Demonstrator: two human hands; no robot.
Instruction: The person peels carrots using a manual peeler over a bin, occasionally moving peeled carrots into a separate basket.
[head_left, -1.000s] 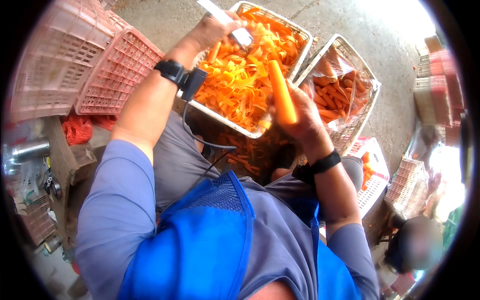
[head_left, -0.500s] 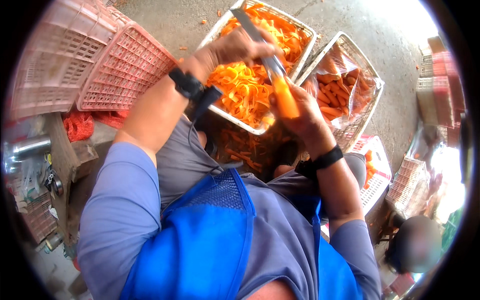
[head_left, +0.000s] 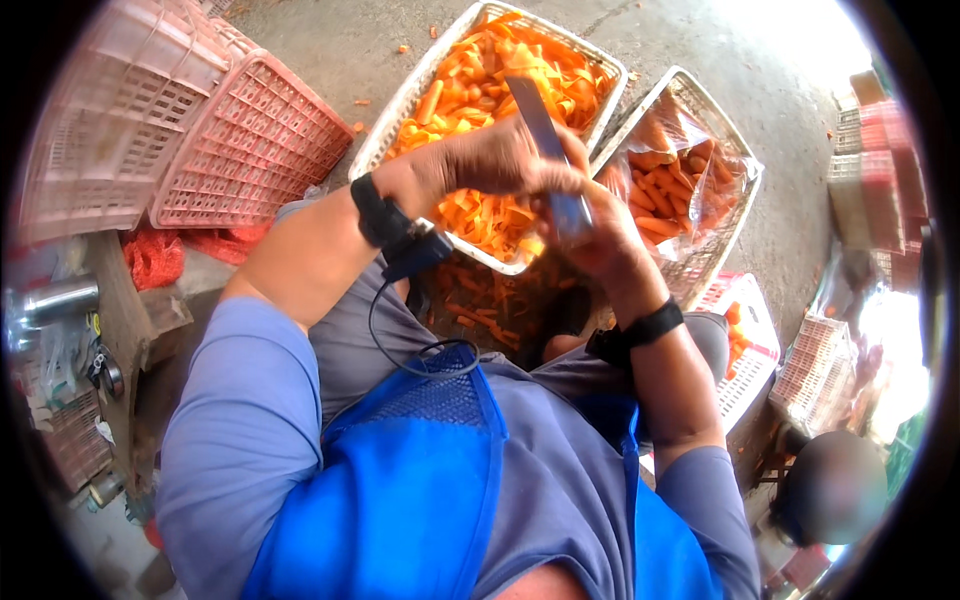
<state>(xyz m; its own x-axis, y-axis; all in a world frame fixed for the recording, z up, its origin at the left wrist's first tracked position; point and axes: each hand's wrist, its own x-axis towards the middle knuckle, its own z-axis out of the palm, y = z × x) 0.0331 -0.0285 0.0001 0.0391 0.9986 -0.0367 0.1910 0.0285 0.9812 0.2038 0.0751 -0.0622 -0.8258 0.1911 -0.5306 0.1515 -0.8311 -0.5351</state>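
My left hand [head_left: 500, 160] comes across from the left, fingers closed round a long, flat metal peeler [head_left: 537, 115]. Its blade slants from above the hand down toward my right palm. My right hand [head_left: 608, 235] is closed just below and to the right, close against the lower end of the blade. The carrot it held a moment ago is now hidden behind the blade and fingers. Beneath both hands stands a white crate [head_left: 385, 130], heaped with orange carrot peelings [head_left: 480, 75] in ribbons.
Right of it, another crate [head_left: 745, 205] holds carrots [head_left: 668, 190] in clear plastic. A white crate [head_left: 755, 365] with orange pieces sits by my right knee. Pink crates [head_left: 260, 140] are stacked left, beside a wooden bench [head_left: 125, 350]. Scraps [head_left: 480, 310] litter the floor between my feet.
My left hand and the peeler have moved down and right, closer to my right hand. The orange carrot, plain to see before, is now covered.
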